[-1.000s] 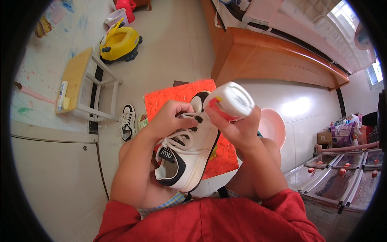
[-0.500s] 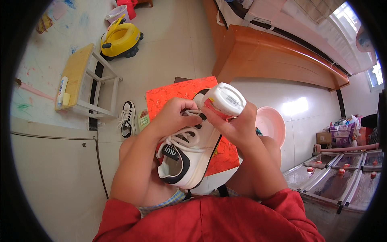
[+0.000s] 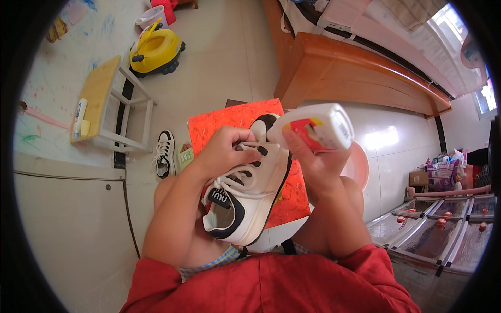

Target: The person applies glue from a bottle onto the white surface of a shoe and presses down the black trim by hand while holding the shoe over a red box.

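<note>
A white sneaker (image 3: 250, 198) with black trim and white laces is held up over my lap, toe pointing away. My left hand (image 3: 225, 154) grips it at the laces near the tongue. My right hand (image 3: 313, 167) is shut on a white squeeze bottle (image 3: 315, 128) with a red label, tipped so its nozzle end touches the shoe's toe area. Under the shoe lies a red-orange patterned sheet (image 3: 229, 122) on the floor.
The matching sneaker (image 3: 165, 154) lies on the tiled floor at left, beside a small wooden stool (image 3: 102, 101). A yellow toy (image 3: 156, 52) stands farther off. A pink basin (image 3: 357, 167) sits behind my right hand. Clear storage bins (image 3: 443, 229) line the right; a wooden bed frame (image 3: 360, 78) is beyond.
The bottle has tipped further onto its side, its base now turned to the right. The shoe and my left hand have stayed nearly still.
</note>
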